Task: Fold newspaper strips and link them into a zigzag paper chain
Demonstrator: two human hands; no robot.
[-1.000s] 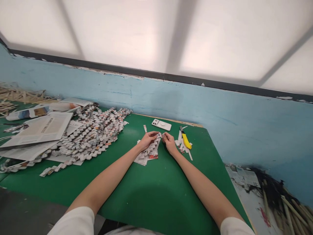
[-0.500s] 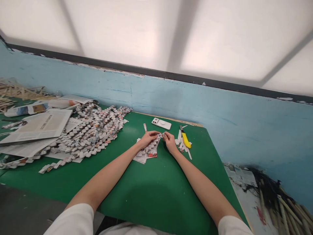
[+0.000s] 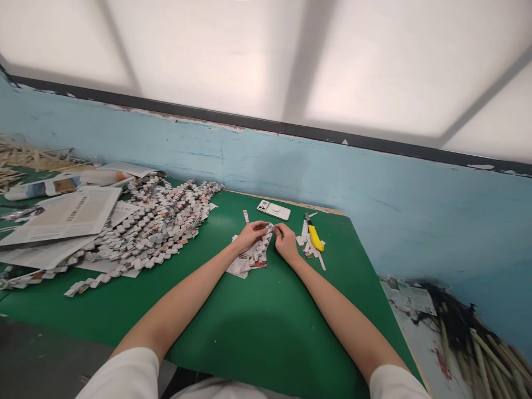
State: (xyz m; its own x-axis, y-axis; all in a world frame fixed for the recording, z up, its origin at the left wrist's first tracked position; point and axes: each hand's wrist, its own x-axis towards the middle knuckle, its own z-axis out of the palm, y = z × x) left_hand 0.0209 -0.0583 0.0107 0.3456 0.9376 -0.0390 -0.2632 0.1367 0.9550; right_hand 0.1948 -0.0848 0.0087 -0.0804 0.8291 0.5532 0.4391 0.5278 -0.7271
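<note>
My left hand (image 3: 249,237) is closed on one end of a folded newspaper chain (image 3: 261,244), whose zigzag links hang down below the fingers. My right hand (image 3: 286,239) pinches at the chain's upper tip, its thumb and fingers close to the left fingertips. The small piece between the fingertips is partly hidden. Beneath the left hand lie loose newspaper pieces (image 3: 239,269) on the green table (image 3: 257,321). A paper strip (image 3: 246,216) sticks up just behind the left hand.
A yellow-handled knife (image 3: 315,235) lies on paper strips (image 3: 304,247) to the right. A white phone (image 3: 273,209) rests near the wall. A large heap of folded paper chain (image 3: 166,221) and newspaper sheets (image 3: 78,213) cover the left side. Sticks (image 3: 486,354) are piled beyond the table's right edge.
My right hand's fingers have shifted slightly at the chain's tip. The left hand keeps its hold in nearly the same place.
</note>
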